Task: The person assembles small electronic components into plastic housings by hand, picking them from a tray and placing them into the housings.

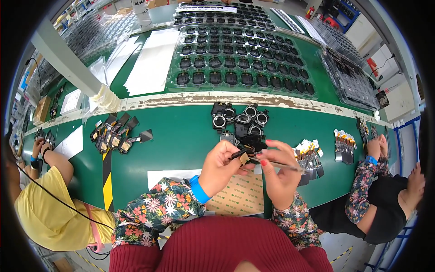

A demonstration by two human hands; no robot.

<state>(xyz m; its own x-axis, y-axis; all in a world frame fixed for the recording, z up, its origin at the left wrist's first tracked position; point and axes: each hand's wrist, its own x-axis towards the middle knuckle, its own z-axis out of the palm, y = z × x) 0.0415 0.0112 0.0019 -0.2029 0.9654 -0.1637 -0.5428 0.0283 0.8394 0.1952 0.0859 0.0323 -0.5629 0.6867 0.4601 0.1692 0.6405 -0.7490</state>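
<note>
Black part (237,153) pinched between left fingers (225,148); right fingers (270,174) pinch a slim metal tool (290,168)

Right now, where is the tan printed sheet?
In the head view, the tan sheet lies at lower centre, between the left wristband and right hand.

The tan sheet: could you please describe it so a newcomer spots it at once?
At the green table, find the left hand and right hand in front of the red top. Beneath them lies the tan sheet, green print distinguishing it from the plain white sheet on its left.
</note>
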